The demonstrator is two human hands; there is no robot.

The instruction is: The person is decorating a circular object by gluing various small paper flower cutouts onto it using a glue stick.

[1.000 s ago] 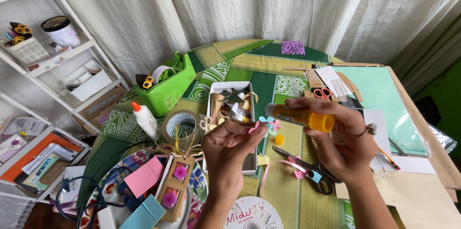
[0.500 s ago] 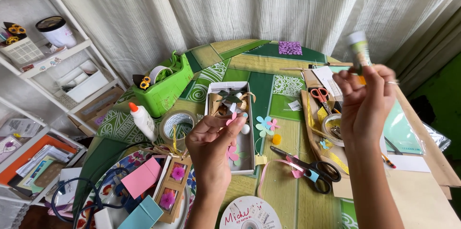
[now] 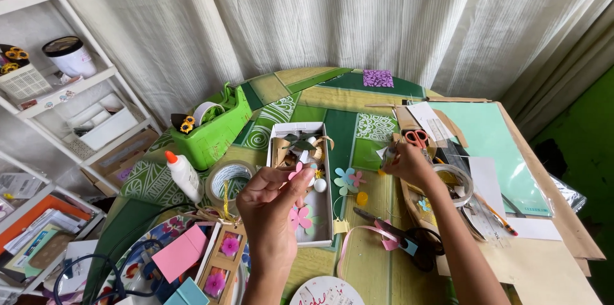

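The left hand (image 3: 272, 199) stays raised over the white box (image 3: 323, 228), fingertips pinching a pink paper flower (image 3: 297, 171). The right hand (image 3: 409, 163) has dropped from head height to the table, gripping the glue tube (image 3: 388, 155), just left of the red-handled scissors (image 3: 417, 137).

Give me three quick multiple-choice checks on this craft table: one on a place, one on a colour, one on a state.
1. Where is the white glue bottle?
A. Left of the tape roll
B. Inside the white box
C. On the shelf

2. What colour is the tape dispenser?
A. Red
B. Green
C. Blue

3. What is the left hand doing?
A. Lying flat
B. Pinching a small pink paper flower
C. Gripping scissors

Answers: A, it stands just beside the roll; B, its body is bright green; B, fingertips meet on the flower.
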